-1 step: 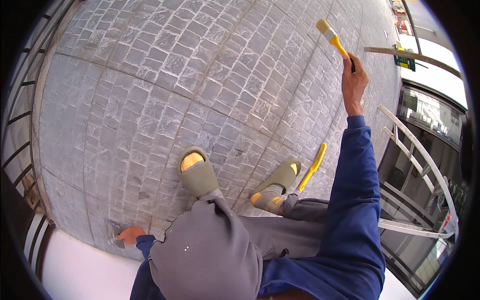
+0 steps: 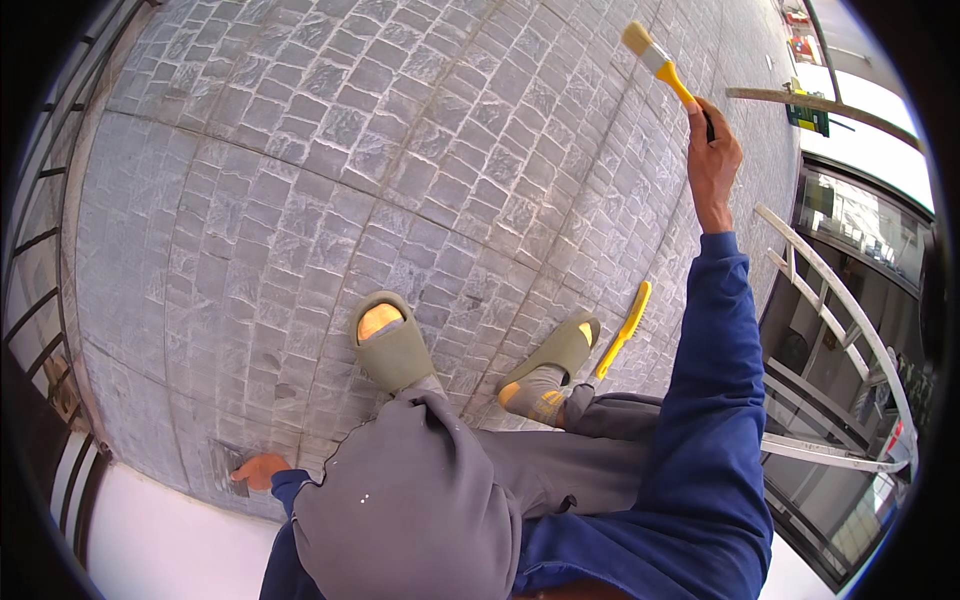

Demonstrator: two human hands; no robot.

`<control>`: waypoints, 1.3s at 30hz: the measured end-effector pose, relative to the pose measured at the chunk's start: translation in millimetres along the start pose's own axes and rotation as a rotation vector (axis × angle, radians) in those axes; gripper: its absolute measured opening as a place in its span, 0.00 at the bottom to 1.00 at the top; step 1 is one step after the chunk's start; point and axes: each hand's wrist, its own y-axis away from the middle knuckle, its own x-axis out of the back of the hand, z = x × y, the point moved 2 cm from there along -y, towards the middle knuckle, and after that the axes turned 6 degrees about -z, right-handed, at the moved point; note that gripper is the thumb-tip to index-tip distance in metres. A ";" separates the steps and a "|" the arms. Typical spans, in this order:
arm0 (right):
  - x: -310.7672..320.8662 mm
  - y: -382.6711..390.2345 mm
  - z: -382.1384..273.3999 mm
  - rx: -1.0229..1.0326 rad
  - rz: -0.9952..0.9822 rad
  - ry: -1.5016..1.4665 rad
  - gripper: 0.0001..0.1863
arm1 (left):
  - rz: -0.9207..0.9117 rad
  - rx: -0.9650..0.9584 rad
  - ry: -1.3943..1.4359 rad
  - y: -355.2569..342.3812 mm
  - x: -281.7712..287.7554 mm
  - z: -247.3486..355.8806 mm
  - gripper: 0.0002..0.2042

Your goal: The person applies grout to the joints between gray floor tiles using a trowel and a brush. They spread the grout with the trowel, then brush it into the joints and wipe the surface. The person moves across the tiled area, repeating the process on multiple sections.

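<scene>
While the view is barely shifting, the grey block paving (image 2: 420, 165) is filling most of it, stretching toward 12 o'clock. A pale ladder-like frame (image 2: 830, 455) is sitting out at 3 o'clock, well apart from your feet. Your green sandals (image 2: 395, 360) are resting at 8 and 4 o'clock. A yellow-handled brush (image 2: 627, 333) is lying on the paving at 3 o'clock, just beside the right sandal, unheld. Your paintbrush (image 2: 664, 72) is pointing out at 1 o'clock; whether its bristles are touching the paving, can't tell. Your right hand (image 2: 714, 160) is holding it at 2 o'clock, fingers pinching the handle. Your left hand (image 2: 262, 470) is staying put at 8 o'clock by a flat grey piece (image 2: 225, 466), kind unclear; fingers pinching or just resting, can't tell. Change: the bristle end is swinging slightly toward 11 o'clock; probably you're only re-angling the paintbrush, keeping the same grip.
</scene>
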 end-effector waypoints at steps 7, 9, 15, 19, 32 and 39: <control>-48.5 154.4 -31.6 0.550 -1.187 -0.310 0.12 | 0.000 -0.041 -0.018 -12.7 -2.3 -0.3 0.45; -61.0 145.4 -18.0 0.547 -1.087 -0.144 0.11 | 0.003 -0.041 -0.017 -16.5 -1.6 -2.8 0.45; -9.8 34.7 23.4 0.362 -0.268 0.233 0.11 | 0.009 -0.067 -0.036 -22.1 -1.4 -2.8 0.45; -0.6 77.9 -10.1 0.386 -0.799 -0.123 0.10 | 0.000 -0.065 -0.043 -22.6 -4.0 -2.6 0.45; -3.3 -53.6 67.2 0.012 0.050 0.345 0.14 | 0.011 -0.020 -0.066 -23.1 -20.4 -12.2 0.45; -48.6 26.1 17.0 0.372 -1.145 -0.304 0.15 | 0.047 -0.025 -0.083 -27.8 -16.4 -16.1 0.45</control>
